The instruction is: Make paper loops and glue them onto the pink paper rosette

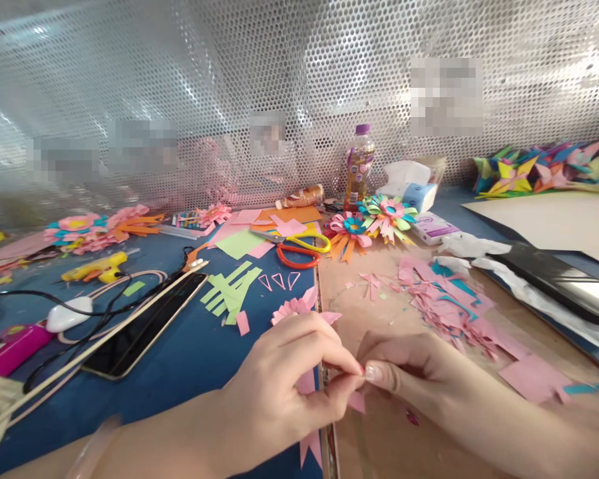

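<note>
Over the seam between the blue and brown table halves, my left hand (299, 372) and my right hand (419, 376) meet at their fingertips. Both are closed in a pinch around a tiny reddish-pink bit, too small and covered to name. A pink paper flower (294, 307) lies just beyond my left hand, partly hidden by it. Pink paper ribbon ends (310, 449) show below that hand, and a pink paper piece (357, 401) is under the fingertips. Three folded pink paper loops (278, 281) rest farther back, near green paper strips (234, 289).
Orange-and-yellow scissors (299, 256) lie behind the loops. On the left are a phone (147, 326), cables and a yellow glue gun (97, 267). Pink scraps (444, 299) cover the right side. A bottle (359, 169) and finished paper flowers (389, 216) stand before the perforated metal screen (299, 80).
</note>
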Motion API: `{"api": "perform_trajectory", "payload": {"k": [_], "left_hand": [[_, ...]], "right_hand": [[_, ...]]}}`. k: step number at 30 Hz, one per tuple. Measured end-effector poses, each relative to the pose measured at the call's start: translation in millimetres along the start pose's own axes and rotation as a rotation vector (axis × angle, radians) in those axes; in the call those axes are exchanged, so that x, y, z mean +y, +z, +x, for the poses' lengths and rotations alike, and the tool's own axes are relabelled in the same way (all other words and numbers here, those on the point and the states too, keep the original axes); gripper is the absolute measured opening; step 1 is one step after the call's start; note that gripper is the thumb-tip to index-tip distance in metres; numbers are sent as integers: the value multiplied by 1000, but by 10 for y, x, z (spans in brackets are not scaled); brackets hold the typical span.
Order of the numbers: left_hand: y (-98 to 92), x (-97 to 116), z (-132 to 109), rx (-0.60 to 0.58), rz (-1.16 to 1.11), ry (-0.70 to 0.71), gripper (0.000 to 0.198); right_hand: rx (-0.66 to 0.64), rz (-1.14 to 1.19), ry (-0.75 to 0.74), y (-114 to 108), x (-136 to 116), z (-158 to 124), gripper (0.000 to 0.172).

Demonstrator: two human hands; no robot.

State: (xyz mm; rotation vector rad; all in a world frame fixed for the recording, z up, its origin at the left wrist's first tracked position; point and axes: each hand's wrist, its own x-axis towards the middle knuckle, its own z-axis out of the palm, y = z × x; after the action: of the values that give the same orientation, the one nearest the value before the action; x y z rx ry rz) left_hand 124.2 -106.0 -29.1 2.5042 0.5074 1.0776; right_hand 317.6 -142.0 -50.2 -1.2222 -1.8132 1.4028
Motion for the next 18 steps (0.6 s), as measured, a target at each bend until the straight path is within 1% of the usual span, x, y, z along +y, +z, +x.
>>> {"api": "perform_trajectory", "payload": {"k": [3, 13, 18], "left_hand": [[10, -6, 6, -9, 4, -14, 14], [23, -3, 4, 13, 33, -9, 14], [5, -18, 3, 40, -17, -58, 13]], "right_hand": [[0, 15, 0, -3, 2, 2, 40], [1, 24, 6, 5, -7, 6, 39], [-3, 7, 17, 4, -17, -6, 40]]}}
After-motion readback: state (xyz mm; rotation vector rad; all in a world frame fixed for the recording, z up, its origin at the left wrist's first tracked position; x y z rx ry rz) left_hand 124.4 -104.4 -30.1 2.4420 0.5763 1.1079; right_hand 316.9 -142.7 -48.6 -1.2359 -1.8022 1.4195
